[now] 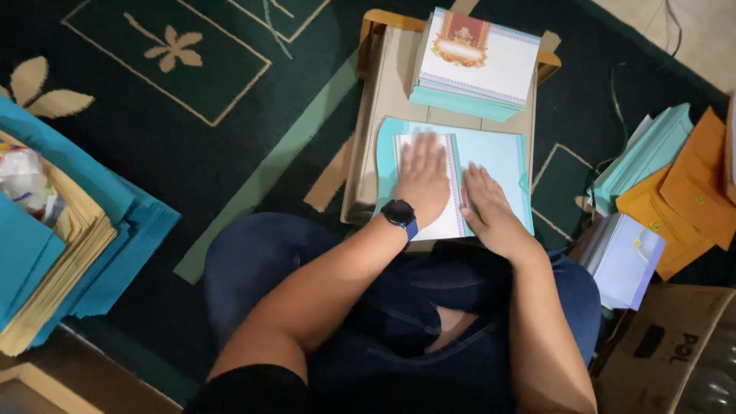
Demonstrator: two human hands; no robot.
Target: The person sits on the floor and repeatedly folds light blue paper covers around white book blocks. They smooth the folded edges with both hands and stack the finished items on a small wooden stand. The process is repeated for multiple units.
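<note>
Dark green carpet (230, 153) with tan flower and line patterns fills most of the frame; person seated on it, knees in dark jeans at the bottom centre. Left edge: large pile of blue sheets and tan envelopes (69, 253), with a crumpled plastic bag on top. Right edge: heap of teal and orange envelopes (675, 184), a pale lilac stack (625, 261) below it, a cardboard box (675, 353) in the lower right corner. Centre top: small low wooden table (383, 115), brown board surface, standing on the carpet just ahead of the knees. On its far end, a stack of white cards (475, 65) with a red and gold ornament and teal edges; nothing lies between that stack and the hands. On the near end, an open light-blue folder (498, 157), long axis running left to right across the frame, scalloped flap edge to the left. A white sheet (448, 222) lies on the folder's left half, long axis pointing up-frame, away from the person. Left hand (422, 180), black watch on the wrist, lies flat and spread on the white sheet, grip open, pressing, clasping nothing. Right hand (487, 207) lies flat just beside it, fingers extended along the sheet's right edge and the folder, grip open, touching both.
</note>
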